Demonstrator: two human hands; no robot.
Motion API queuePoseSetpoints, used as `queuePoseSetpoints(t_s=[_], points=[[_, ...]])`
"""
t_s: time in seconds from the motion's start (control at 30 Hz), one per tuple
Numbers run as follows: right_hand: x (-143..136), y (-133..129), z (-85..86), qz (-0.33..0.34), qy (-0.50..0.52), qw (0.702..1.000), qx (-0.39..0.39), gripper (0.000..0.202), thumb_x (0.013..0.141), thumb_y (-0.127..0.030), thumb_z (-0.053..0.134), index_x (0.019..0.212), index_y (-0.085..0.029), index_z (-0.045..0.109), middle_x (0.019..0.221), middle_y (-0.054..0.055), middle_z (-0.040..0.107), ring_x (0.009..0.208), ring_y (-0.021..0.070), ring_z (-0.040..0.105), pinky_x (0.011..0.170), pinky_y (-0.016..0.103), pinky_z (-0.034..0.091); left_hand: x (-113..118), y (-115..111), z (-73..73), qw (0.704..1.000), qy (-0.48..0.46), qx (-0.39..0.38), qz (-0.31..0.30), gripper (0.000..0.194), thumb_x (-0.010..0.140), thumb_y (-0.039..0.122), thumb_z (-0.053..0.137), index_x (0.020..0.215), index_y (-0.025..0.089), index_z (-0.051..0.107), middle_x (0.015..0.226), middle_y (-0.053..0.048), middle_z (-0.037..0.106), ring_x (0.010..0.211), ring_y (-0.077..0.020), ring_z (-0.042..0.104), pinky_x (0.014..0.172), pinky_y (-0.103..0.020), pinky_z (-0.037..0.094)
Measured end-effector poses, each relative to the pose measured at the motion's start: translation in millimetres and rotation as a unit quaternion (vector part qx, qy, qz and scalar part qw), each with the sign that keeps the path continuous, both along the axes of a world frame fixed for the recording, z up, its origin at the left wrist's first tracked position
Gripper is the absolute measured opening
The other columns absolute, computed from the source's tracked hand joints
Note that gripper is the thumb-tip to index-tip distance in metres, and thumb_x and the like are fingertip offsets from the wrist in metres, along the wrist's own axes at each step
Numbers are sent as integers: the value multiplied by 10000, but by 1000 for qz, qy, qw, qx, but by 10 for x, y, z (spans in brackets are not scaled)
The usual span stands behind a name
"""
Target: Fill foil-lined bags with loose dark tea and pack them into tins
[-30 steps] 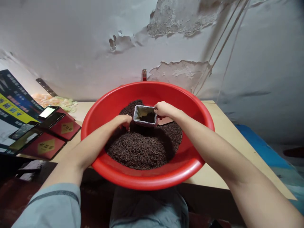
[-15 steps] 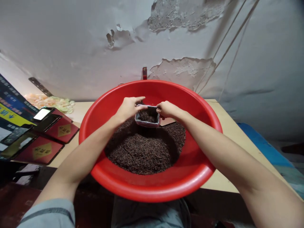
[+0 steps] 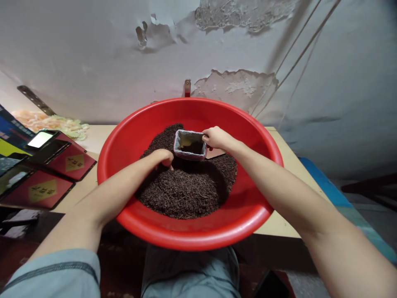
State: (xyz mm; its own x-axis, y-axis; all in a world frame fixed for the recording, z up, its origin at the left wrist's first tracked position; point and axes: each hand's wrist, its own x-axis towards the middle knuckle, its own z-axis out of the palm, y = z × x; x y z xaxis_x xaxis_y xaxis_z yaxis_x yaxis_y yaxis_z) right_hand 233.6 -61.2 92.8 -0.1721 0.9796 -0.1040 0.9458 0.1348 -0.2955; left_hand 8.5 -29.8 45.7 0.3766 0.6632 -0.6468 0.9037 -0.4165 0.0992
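- Head view: a wide, round, red plastic basin (image 3: pixel 198 241) is sitting on a pale wood-toned surface (image 3: pixel 276 223), in front of a grey-white wall with peeling plaster (image 3: pixel 235 85).
- Loose, dark brown, dry leaf-like pieces (image 3: pixel 186 196) are lying heaped in the basin, leaving much of its red inner side showing.
- A small, rectangular, open-topped container with a pale, crinkled rim (image 3: pixel 190 156) is standing mouth-up over the heap, toward the basin's far side. Dark area inside: cannot tell whether contents or shadow.
- Right hand (image 3: pixel 218 137) is grasping the container at its right end; the grip is closing on the rim there, thumb side uppermost.
- Left hand (image 3: pixel 163 158) is reaching down into the heap, just left of the container. Fingers are mostly hiding, so cannot tell whether that grip is clenching on any pieces.
- A flat, pale pink panel (image 3: pixel 215 153) is showing under the right hand, beside the container.
- Two red boxes with yellow diamond labels, nearer (image 3: pixel 43 189) and farther (image 3: pixel 75 162), are lying on the surface left of the basin.
- A bright rectangular screen (image 3: pixel 40 139) is glowing by the farther box.
- Pale orange and green scraps (image 3: pixel 51 123) are piling up behind, near the wall.
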Motion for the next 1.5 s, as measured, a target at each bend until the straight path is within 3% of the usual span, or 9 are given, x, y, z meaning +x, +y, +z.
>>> queuePoseSetpoints(t_s=[0.2, 0.37, 0.53, 0.67, 0.77, 0.87, 1.1, 1.3, 1.5], points=[[21, 24, -16, 11, 8, 1000, -3, 348, 987, -121, 452, 1009, -123, 799, 789, 86, 793, 604, 136, 705, 700, 231, 507, -235, 84, 586, 996, -3, 2, 87, 294, 844, 163, 785, 1133, 119, 819, 967, -97, 809, 815, -253, 773, 687, -319, 658], [7, 51, 4, 6, -8, 1000, -13, 327, 991, -111, 463, 966, -126, 789, 759, 87, 782, 613, 142, 703, 678, 229, 493, -115, -91, 1117, 958, -218, 168, 82, 306, 929, 265, 762, 1214, 170, 820, 949, -60, 821, 807, -181, 765, 769, -266, 628], [21, 39, 18, 4, 11, 1000, -11, 324, 1019, -134, 453, 989, -123, 775, 759, 85, 781, 616, 135, 699, 633, 214, 475, 149, -206, 1032, 895, -356, 255, 86, 450, 884, 258, 847, 1321, 174, 781, 1279, -106, 795, 1042, -224, 755, 980, -343, 622], [29, 24, 29, 9, 2, 1000, -15, 332, 1009, -128, 458, 956, -131, 786, 765, 82, 786, 643, 140, 708, 644, 218, 476, -65, -51, 972, 871, -360, 301, 143, 542, 983, 372, 749, 1497, 231, 652, 1493, -134, 676, 1072, -239, 764, 959, -387, 648], [20, 20, 31, 8, -2, 1000, -14, 329, 1004, -126, 457, 966, -128, 785, 781, 85, 790, 623, 141, 703, 641, 225, 484, -253, 24, 859, 932, -180, 268, 166, 635, 920, 375, 814, 1511, 220, 641, 1501, -178, 663, 1125, -313, 767, 934, -392, 656], [16, 20, 24, 9, -5, 1000, -14, 328, 1006, -121, 452, 973, -125, 778, 787, 89, 789, 614, 137, 699, 661, 225, 494, -240, -48, 598, 989, 33, 55, 136, 1006, 798, 486, 901, 1655, 227, 444, 1465, -247, 669, 1089, -408, 776, 828, -445, 677], [37, 5, 32, 15, -3, 1000, -24, 327, 1010, -125, 445, 973, -127, 770, 793, 83, 788, 628, 138, 711, 691, 222, 508, 64, -247, 207, 986, 134, -65, 81, 988, 716, 616, 906, 1457, 15, 653, 1362, -362, 675, 1106, -520, 736, 804, -507, 682], [43, 4, 58, 12, 0, 1000, -24, 305, 1018, -139, 467, 935, -142, 760, 747, 71, 773, 630, 137, 708, 674, 220, 489, -35, -268, 537, 990, 55, -107, 71, 765, 764, 197, 853, 1496, 166, 632, 1363, -194, 719, 1012, -320, 759, 752, -369, 682], [21, 1, 81, 23, -2, 999, -33, 334, 1016, -160, 465, 1006, -125, 798, 790, 99, 794, 643, 159, 718, 663, 237, 510, 41, -336, 1115, 990, -141, 14, -17, 454, 861, 265, 776, 1314, 238, 751, 1239, -46, 782, 1040, -220, 743, 816, -241, 604]])
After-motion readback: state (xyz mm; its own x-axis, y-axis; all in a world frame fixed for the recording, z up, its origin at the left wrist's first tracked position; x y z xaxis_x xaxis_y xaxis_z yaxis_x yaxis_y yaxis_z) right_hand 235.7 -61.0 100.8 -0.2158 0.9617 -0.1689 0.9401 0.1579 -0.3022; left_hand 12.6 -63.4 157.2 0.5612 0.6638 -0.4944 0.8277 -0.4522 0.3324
